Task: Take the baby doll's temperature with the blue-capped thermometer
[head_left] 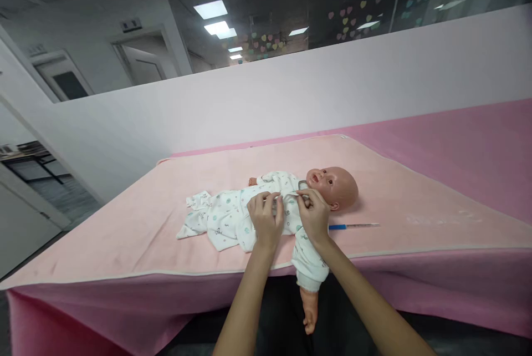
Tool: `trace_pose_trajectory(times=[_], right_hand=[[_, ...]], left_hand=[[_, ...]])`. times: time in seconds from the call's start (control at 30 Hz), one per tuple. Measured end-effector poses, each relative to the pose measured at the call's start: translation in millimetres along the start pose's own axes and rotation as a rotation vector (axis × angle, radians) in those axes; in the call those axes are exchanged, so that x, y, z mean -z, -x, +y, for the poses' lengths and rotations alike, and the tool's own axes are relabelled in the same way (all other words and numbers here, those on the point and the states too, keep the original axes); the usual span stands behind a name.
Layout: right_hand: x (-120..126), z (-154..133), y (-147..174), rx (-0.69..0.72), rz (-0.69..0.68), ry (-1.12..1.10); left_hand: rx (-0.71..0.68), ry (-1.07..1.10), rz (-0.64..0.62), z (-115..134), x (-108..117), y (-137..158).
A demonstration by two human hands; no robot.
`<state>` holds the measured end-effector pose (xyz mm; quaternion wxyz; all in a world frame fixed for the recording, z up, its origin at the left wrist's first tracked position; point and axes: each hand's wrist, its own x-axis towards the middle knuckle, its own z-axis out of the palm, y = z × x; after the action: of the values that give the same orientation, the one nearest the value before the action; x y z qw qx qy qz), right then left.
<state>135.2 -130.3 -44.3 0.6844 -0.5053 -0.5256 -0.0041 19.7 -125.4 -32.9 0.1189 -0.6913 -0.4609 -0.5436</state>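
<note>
A baby doll (338,187) lies on its back with its head to the right, dressed in a white printed baby top (272,180) and matching bottoms (224,217). My left hand (266,220) is over the doll's chest, its thumb and fingers closed on the front of the top. Close beside it, near the neckline, my right hand (313,214) pinches a thin white edge of the same top. The exact bit of cloth in each pinch is mostly hidden by the fingers. One doll arm (308,309) hangs over the near table edge, between my forearms.
A slim stick with a blue end (353,227), like a thermometer, lies beside the doll's head. Beneath is a peach mat (137,217) over a pink cloth (477,145). A white low wall (249,103) with glass above stands behind the table.
</note>
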Motion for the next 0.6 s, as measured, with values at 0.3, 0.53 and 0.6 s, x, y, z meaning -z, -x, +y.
trace_pose_trajectory(times=[0.3,0.53,0.6], right_hand=[[4,0,2,0.034,0.087,-0.035],[4,2,4,-0.050,0.058,0.012],[3,2,4,-0.080,0.046,0.013]], left_hand=[[0.160,-0.005,0.002,-12,17,9],[0.049,-0.055,-0.053,-5,14,8],[0.028,-0.061,-0.065,-4,14,8]])
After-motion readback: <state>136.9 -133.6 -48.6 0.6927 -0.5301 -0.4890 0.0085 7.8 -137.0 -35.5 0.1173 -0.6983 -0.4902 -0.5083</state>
